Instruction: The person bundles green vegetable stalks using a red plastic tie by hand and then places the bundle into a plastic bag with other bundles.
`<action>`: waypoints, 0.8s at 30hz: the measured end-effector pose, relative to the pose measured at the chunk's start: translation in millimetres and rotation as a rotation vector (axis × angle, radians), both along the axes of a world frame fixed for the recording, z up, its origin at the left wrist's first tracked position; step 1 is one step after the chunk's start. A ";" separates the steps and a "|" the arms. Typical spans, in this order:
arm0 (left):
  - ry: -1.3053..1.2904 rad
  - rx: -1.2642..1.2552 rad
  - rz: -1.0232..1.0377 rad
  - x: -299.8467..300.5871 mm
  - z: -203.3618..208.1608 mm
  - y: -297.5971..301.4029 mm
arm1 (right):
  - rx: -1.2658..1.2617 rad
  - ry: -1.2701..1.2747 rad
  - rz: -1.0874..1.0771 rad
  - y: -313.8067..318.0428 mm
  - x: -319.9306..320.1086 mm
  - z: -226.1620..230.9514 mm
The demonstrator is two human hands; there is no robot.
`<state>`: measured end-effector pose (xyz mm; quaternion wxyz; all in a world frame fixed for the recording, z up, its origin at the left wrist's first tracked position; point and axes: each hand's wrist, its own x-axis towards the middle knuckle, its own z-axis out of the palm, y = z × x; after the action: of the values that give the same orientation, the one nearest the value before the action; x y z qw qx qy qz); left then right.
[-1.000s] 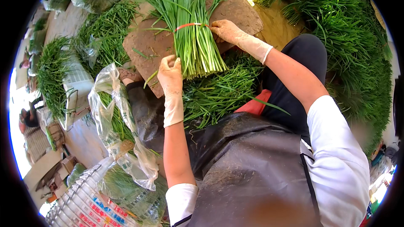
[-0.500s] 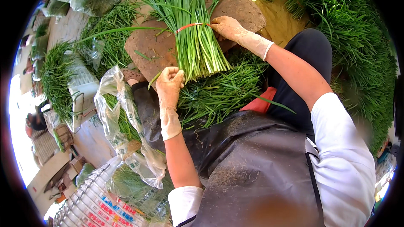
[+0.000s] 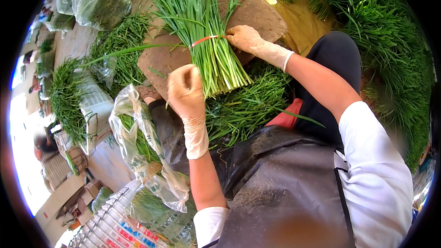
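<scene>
A thick bundle of garlic chives (image 3: pixel 216 64) lies on a soil-stained brown board (image 3: pixel 262 16), leaves pointing away and pale cut ends toward me. Around its middle runs an orange-red band (image 3: pixel 204 41). My right hand (image 3: pixel 245 40), in a thin pale glove, is closed with its fingertips pinching the band's right end against the bundle. Just left of the cut ends, my left hand (image 3: pixel 185 86), gloved likewise, is raised with its fingers curled closed; whatever it may hold is hidden. One long loose leaf (image 3: pixel 124 51) sticks out leftward from the bundle.
Loose chives (image 3: pixel 248 105) lie between the board and my dark apron (image 3: pixel 275 188). Large heaps of chives (image 3: pixel 381 50) fill the right side. To the left are a clear plastic bag (image 3: pixel 138 133), a white crate (image 3: pixel 96 105) with chives, and filled bags (image 3: pixel 101 2).
My left hand has risen and turned, curling more tightly beside the cut ends. My right hand stays at the band. The whole view has shifted slightly.
</scene>
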<state>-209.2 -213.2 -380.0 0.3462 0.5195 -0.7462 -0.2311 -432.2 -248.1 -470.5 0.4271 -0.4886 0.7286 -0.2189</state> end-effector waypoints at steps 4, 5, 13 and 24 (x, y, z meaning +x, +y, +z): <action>-0.522 -0.024 -0.070 -23.2 -14.8 13.9 | -0.004 0.018 0.005 -3.8 4.1 -7.1; -0.597 -0.031 -0.009 -25.0 -23.2 15.0 | -0.011 0.019 -0.013 -0.4 4.7 -6.6; -0.377 0.278 0.122 -27.4 -21.2 12.1 | -0.036 0.088 0.007 0.9 3.5 -3.0; -0.302 -0.006 0.217 -29.6 12.7 18.7 | -0.070 0.104 0.012 1.9 -2.3 -4.6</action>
<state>-238.8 -194.5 -367.2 0.2547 0.6249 -0.7299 -0.1094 -434.5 -246.1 -475.1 0.3726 -0.5182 0.7390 -0.2158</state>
